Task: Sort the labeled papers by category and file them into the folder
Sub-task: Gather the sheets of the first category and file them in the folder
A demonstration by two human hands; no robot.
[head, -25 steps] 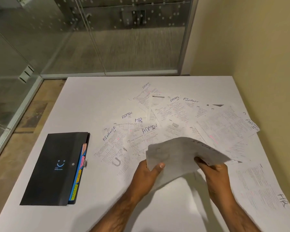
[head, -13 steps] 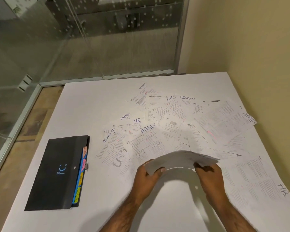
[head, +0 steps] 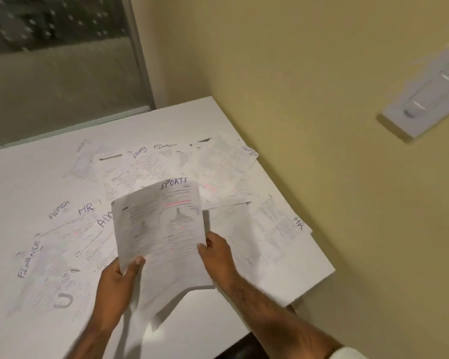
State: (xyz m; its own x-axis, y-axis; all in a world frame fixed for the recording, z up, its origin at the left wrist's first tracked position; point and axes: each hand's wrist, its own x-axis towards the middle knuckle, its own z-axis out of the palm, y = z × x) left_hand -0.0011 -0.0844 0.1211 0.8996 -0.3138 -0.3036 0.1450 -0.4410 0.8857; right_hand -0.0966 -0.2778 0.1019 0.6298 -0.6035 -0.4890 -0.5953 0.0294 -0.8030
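Note:
I hold a printed paper marked SPORTS (head: 163, 226) upright above the white table (head: 31, 177). My left hand (head: 117, 283) grips its lower left corner and my right hand (head: 217, 257) grips its right edge. Under and around it lie several loose labeled papers: a FINANCE sheet (head: 44, 275) at the left, ADMIN (head: 60, 212) and HR (head: 87, 209) sheets behind it, another SPORTS sheet (head: 138, 164) further back, an HR sheet (head: 280, 229) at the right. The black folder is out of view.
A yellow wall (head: 309, 125) runs close along the table's right edge, with a white wall plate (head: 425, 94) on it. A glass partition (head: 62, 60) stands behind the table. The table's near right corner (head: 322, 275) drops off beside my right forearm.
The held paper has been raised and turned face up, so its SPORTS label now shows. My view has swung right, and the black folder has left the frame.

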